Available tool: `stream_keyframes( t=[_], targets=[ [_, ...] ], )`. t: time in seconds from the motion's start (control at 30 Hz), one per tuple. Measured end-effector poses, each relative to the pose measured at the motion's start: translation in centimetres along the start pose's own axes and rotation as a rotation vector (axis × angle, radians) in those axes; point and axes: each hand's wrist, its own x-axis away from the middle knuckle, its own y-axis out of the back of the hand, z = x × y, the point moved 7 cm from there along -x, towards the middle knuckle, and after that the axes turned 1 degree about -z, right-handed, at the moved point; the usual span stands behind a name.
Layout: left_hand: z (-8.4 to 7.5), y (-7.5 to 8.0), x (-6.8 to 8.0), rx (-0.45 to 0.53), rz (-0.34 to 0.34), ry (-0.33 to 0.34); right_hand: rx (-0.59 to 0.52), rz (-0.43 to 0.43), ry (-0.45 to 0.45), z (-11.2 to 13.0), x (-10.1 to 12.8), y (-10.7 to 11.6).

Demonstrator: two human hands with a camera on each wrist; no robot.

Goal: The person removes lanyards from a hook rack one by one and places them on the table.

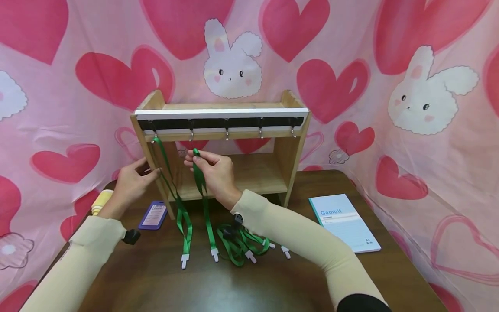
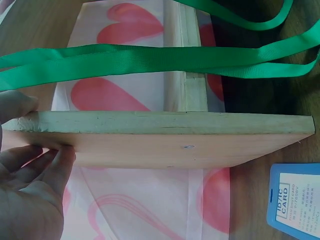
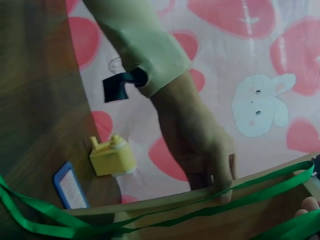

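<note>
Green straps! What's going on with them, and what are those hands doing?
A person's right hand pinches a green strap near its top, just below the row of hooks on a wooden shelf. The left hand holds the side of the shelf. Another strap hangs from the hook at the left end. More straps lie in a pile on the table, in front of the shelf.

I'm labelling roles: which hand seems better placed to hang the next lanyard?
Likely the right hand: it pinches a green lanyard below a bare hook; the left hand grips the side panel.
</note>
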Motion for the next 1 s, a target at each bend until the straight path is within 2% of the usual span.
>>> stream_keyframes(
  t=[0.27,0.5,0.67,0.87,1.0],
  targets=[
    [0.0,0.0,-0.1,0.022,0.015,0.018,0.011,0.041,-0.032,-1.2,1.6,1.1],
    [0.0,0.0,0.1,0.005,0.018,0.006,0.023,0.096,-0.067,-2.6,4.1,1.8],
    [-0.1,0.2,0.3,-0.023,0.006,-0.004,0.013,0.150,-0.097,-4.0,6.3,1.7],
    [-0.2,0.1,0.4,0.000,-0.013,-0.030,0.011,0.201,-0.152,-5.6,8.9,1.1],
    [-0.3,0.2,0.5,-0.015,-0.011,-0.021,-0.041,0.215,-0.199,-6.2,10.3,0.3]
  ],
)
